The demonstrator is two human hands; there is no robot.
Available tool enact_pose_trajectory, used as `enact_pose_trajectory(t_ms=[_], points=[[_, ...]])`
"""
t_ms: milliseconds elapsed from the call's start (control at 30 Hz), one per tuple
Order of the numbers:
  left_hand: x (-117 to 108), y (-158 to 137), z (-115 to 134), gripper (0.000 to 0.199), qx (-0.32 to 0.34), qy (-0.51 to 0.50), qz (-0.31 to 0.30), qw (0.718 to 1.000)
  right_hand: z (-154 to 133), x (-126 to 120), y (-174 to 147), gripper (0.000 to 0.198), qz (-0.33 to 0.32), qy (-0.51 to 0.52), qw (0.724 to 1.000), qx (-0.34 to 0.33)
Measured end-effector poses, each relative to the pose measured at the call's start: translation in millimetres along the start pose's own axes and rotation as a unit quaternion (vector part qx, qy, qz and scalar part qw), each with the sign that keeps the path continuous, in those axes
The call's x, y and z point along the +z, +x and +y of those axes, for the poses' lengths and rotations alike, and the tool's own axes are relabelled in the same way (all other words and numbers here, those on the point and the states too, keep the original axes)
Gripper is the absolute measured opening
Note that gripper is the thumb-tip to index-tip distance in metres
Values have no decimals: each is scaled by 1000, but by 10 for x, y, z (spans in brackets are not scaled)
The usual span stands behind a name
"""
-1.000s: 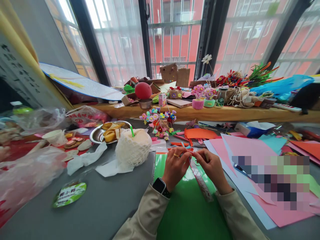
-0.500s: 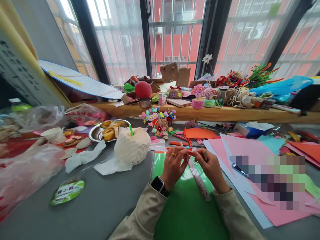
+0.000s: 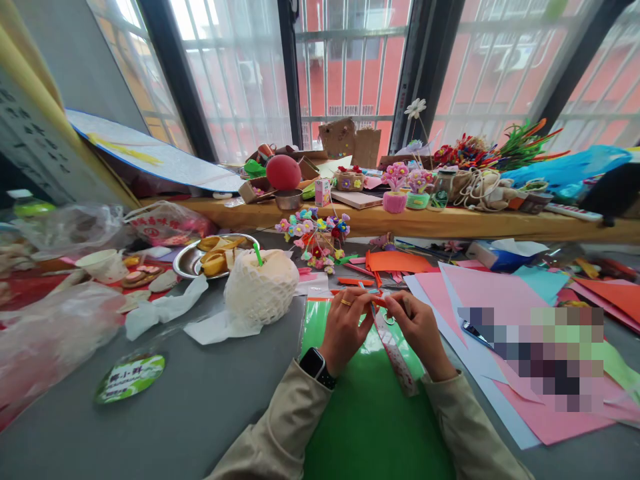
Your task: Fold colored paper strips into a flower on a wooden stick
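Note:
Over the green mat (image 3: 375, 427), my left hand (image 3: 347, 327) and my right hand (image 3: 415, 327) meet with fingertips pinched close together. Between them runs a small orange strip (image 3: 379, 301), held at both ends. A narrow translucent strip with red marks (image 3: 399, 360) slants down from below the fingers onto the mat; whether a hand grips it I cannot tell. Beside it, under my right fingers, shows a small pale ring (image 3: 389, 319). A brownish tip (image 3: 408, 307) sticks out at my right hand, mostly hidden.
Left of the mat stands a coconut in white netting (image 3: 261, 287), before a metal dish with peels (image 3: 183, 261). Pink paper sheets (image 3: 540, 420) cover the right side. Orange paper (image 3: 400, 261) and a bunch of small colourful flowers (image 3: 320, 240) lie beyond my hands. A crowded wooden ledge (image 3: 320, 224) runs behind.
The view has shifted slightly. Both hands stay together over the mat, and the orange strip between the fingertips shows more clearly now.

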State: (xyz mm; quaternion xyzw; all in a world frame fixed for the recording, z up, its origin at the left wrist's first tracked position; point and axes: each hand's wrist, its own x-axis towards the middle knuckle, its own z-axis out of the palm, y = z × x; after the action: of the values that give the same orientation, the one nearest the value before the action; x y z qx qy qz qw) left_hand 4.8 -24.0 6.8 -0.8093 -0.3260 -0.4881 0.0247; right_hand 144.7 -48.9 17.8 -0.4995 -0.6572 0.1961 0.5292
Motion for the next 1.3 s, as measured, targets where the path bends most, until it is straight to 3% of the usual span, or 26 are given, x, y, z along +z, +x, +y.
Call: enact_pose_trajectory(t_ms=[400, 867, 1067, 1300], points=[[-39, 22, -2, 15, 0, 28, -28, 999, -14, 3, 4, 22, -32, -26, 999, -9], [-51, 23, -30, 14, -11, -23, -76, 997, -52, -24, 25, 24, -69, 9, 998, -1], [-84, 47, -16, 12, -15, -35, -66, 997, -47, -103, 47, 23, -110, 20, 993, -29], [-100, 59, 13, 7, -70, -86, -74, 991, -32, -124, 48, 22, -116, 21, 993, -26]])
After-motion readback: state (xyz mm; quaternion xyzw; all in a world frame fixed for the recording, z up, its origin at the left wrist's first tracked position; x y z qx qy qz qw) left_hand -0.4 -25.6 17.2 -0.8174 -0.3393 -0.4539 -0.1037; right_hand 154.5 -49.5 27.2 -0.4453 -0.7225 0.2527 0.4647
